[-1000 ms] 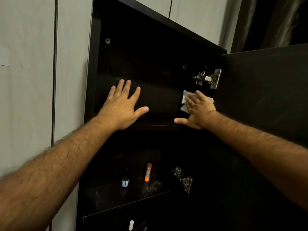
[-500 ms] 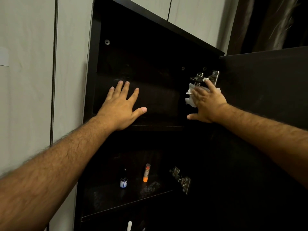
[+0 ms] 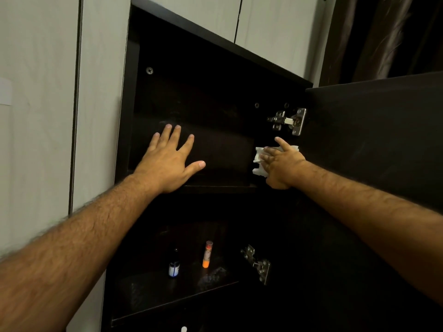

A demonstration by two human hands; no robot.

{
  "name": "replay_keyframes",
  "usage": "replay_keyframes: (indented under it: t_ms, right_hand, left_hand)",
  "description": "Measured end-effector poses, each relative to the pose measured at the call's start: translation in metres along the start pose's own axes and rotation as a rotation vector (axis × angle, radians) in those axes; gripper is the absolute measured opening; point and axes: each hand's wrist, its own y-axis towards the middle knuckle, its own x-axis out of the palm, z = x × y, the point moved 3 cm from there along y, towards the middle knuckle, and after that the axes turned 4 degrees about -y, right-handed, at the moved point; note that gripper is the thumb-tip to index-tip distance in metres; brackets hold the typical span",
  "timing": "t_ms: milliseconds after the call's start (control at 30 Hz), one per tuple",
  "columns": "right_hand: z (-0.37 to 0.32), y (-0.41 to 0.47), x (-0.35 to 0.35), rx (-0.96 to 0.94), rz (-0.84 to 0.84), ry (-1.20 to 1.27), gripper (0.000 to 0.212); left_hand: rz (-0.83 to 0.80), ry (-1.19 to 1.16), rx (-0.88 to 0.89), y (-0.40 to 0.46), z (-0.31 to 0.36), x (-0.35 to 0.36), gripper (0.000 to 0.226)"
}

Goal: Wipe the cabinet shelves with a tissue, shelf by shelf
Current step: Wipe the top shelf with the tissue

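Up in the top compartment of the dark cabinet (image 3: 215,75), the white tissue (image 3: 260,164) sits at about three o'clock in the opening, pressed flat against the right inner wall just below the upper hinge (image 3: 288,121). It is crumpled, its long axis running roughly up and down, from twelve to six, with a second scrap of white peeking out past the knuckles toward the open door (image 3: 374,140).

The right hand (image 3: 280,164) is on it, fingers straight and spread, palm pushing the tissue onto the wall; the index finger points up toward eleven o'clock, aimed at the hinge but short of it. No curl, no pinch, just a flat press.

Over at nine o'clock, the left hand (image 3: 171,161) is wide open, all five fingers fanned, thumb out toward three. It lies flat above the top shelf (image 3: 220,186), fingertips pointing to twelve; whether the palm rests on the shelf board or the back panel I cannot tell in this gloom. It holds nothing. The two hands are well apart, with bare dark panel between them.

Down at six o'clock, the lower shelf (image 3: 167,300) carries a small dark bottle (image 3: 174,268) and, just beside it, an upright orange-tipped tube (image 3: 207,254). A second hinge (image 3: 257,263) shows to their right.
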Motion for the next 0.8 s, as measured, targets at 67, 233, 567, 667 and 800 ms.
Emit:
replay_keyframes:
  t_ms: [67,233,567,667,800]
  right_hand:
    - [0.009,0.007,-0.004,0.071,0.054,-0.061,0.064]
    - [0.022,0.016,-0.014,0.257,0.202,-0.219,0.067]
    - [0.014,0.023,-0.026,0.024,0.304,0.099,0.026]
    - [0.024,0.016,-0.047,-0.021,0.397,0.179,0.022]
    - [0.064,0.008,-0.081,0.108,0.715,0.281,0.031]
  left_hand:
    - [-0.008,0.0,-0.004,0.0,0.0,0.0,0.08]
    - [0.01,-0.002,-0.008,0.001,-0.001,-0.001,0.08]
    - [0.014,0.002,-0.007,0.003,-0.001,0.0,0.082]
    - [0.021,-0.001,-0.007,0.004,-0.001,0.001,0.082]
    - [0.043,-0.007,0.013,0.005,0.0,0.001,0.083]
